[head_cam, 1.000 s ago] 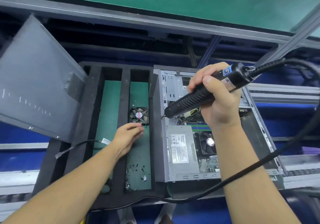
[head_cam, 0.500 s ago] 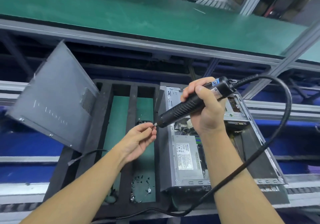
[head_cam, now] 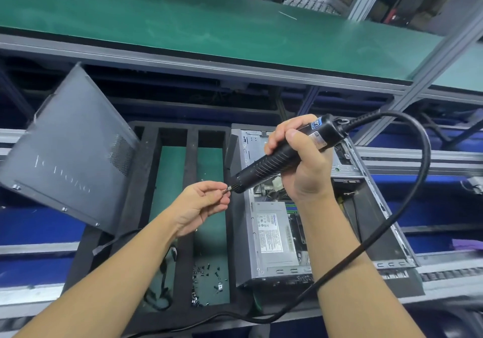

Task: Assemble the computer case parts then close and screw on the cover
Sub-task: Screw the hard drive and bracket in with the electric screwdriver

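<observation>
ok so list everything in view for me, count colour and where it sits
open metal computer case: one, grey, right of the tray
boxy power supply with white label: one, silver, inside the case
flat metal side cover: one, dark grey, tilted at the left
compartmented foam tray: one, black, centre
small loose screws: many, dark, near end of the tray's right compartment
thin cable bundle: one, black, compartment left of the loose screws
bench mat: one, green, far top
corded electric screwdriver: one, black, above the case
small metal screw: one, silvery, at the screwdriver's tip
left hand: pinches the small metal screw
right hand: grips the screwdriver
</observation>
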The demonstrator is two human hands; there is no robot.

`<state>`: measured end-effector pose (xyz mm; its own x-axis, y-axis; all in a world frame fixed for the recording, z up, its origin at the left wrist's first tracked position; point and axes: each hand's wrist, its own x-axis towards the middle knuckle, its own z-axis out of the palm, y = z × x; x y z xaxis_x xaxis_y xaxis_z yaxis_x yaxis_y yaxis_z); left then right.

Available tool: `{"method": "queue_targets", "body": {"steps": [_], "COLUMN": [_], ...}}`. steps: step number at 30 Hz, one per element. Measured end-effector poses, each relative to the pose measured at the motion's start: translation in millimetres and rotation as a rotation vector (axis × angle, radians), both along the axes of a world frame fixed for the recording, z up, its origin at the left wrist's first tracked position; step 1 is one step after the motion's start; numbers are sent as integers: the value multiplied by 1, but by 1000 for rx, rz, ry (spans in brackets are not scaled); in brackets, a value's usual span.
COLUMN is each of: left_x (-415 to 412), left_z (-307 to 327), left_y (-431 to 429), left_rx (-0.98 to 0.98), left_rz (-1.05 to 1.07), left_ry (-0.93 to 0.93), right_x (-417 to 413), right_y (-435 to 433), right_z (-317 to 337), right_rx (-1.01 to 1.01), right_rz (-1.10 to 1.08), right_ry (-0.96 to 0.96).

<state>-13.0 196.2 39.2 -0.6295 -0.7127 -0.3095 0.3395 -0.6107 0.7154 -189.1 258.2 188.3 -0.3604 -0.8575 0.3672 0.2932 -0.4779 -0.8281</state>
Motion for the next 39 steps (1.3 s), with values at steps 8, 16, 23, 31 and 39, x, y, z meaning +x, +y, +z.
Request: {"method": "queue_targets", "body": {"steps": [8,16,23,31,39], "left_x": [-13,-69,-164,-267,-304], "left_z": [22,79,92,67,27], "left_y": [-4,-12,7,27,60], "left_rx": [-194,-786,-1224,-1313,-454], "left_rz": [-21,-141,-162,-108,-369], "left_ry": [-37,-456,-601,-628,-751], "right_x": [-10,-63,-136,-227,-285], "right_y": [4,16,34,45,41], "right_z": [16,44,46,30,17], "right_rx": [-100,-173,-116,-26,23], "right_rz": [14,-80,-201,-294,-376], "right_ry": [63,96,245,346,266]}}
